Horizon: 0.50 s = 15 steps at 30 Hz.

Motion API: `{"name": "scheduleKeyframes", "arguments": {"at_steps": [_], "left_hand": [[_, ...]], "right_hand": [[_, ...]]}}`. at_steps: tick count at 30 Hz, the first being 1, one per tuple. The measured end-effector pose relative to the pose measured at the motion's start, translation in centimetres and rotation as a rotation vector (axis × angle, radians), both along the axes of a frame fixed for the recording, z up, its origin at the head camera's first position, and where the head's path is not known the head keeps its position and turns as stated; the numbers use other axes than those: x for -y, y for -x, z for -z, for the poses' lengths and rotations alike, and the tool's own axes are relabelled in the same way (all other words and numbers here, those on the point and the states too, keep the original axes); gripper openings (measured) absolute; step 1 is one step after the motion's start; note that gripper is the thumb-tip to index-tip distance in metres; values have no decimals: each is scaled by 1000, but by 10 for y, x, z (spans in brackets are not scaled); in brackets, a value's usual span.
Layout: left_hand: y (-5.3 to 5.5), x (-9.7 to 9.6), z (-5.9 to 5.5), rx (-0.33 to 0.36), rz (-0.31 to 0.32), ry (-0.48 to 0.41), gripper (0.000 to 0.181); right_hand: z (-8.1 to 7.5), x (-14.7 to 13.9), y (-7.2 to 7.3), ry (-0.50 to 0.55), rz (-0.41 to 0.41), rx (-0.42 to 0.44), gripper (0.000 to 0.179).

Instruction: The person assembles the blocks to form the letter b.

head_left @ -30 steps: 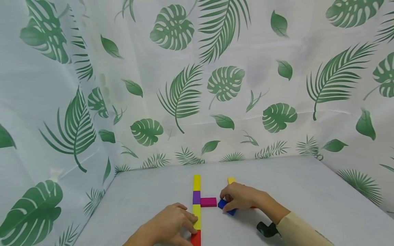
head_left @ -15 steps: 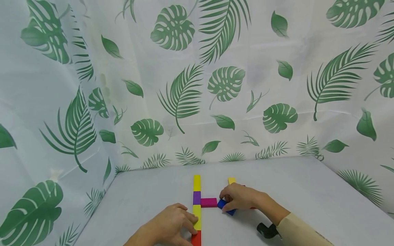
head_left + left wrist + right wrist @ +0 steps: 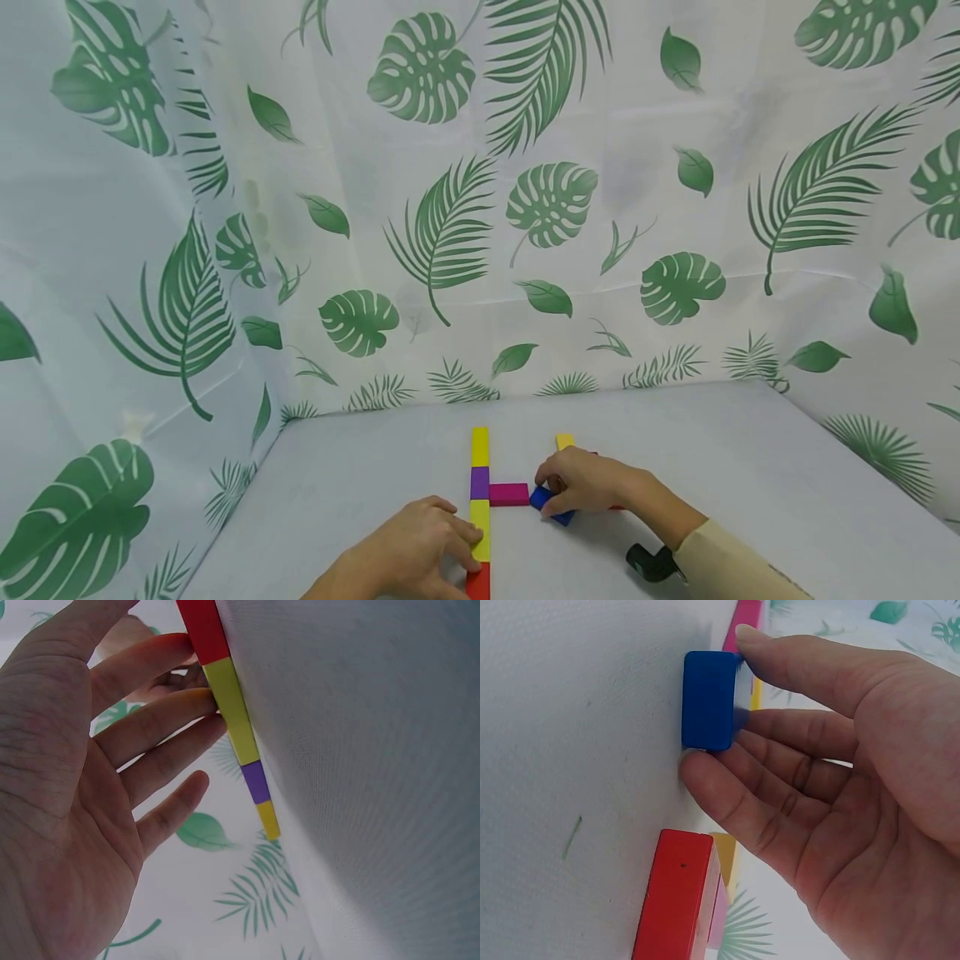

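Fairly straight fingers of my left hand (image 3: 423, 542) touch the left side of a row of blocks near where a long yellow block (image 3: 480, 529) meets a red block (image 3: 477, 581). Farther up that row come a purple block (image 3: 479, 482) and another yellow block (image 3: 480, 446). A magenta block (image 3: 508, 494) sticks out to the right from beside the purple one. My right hand (image 3: 588, 481) pinches a blue block (image 3: 709, 700) between thumb and fingers. The blue block lies at a slant, its left corner right at the magenta block's end.
Past my right hand, partly hidden, are another red block (image 3: 673, 892), a pale yellow block (image 3: 564, 439) and a pinkish-purple block (image 3: 716, 911). A black curved object (image 3: 651, 562) shows beside the right sleeve (image 3: 735, 558). Leaf-printed white sheets (image 3: 465, 275) enclose the white table (image 3: 375, 450).
The blue block in my right hand has shifted very slightly left, closer to the magenta block's end. My left hand stays where it was on the row.
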<state>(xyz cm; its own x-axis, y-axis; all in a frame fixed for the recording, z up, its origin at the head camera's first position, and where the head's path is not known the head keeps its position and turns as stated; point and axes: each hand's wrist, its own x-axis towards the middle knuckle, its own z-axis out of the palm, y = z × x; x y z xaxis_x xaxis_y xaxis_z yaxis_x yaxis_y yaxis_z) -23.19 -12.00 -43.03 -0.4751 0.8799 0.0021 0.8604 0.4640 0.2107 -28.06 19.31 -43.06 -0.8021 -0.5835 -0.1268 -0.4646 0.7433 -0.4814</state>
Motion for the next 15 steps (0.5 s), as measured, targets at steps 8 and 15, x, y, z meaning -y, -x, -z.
{"name": "scheduleKeyframes", "arguments": {"at_steps": [8,15], "left_hand": [[-1,0,0,6,-10,1,38],[0,-1,-1,9,10,-13,39]], "right_hand": [[-1,0,-1,-2,2,5,37],[-2,1,-2,-3,10,15,37]]}}
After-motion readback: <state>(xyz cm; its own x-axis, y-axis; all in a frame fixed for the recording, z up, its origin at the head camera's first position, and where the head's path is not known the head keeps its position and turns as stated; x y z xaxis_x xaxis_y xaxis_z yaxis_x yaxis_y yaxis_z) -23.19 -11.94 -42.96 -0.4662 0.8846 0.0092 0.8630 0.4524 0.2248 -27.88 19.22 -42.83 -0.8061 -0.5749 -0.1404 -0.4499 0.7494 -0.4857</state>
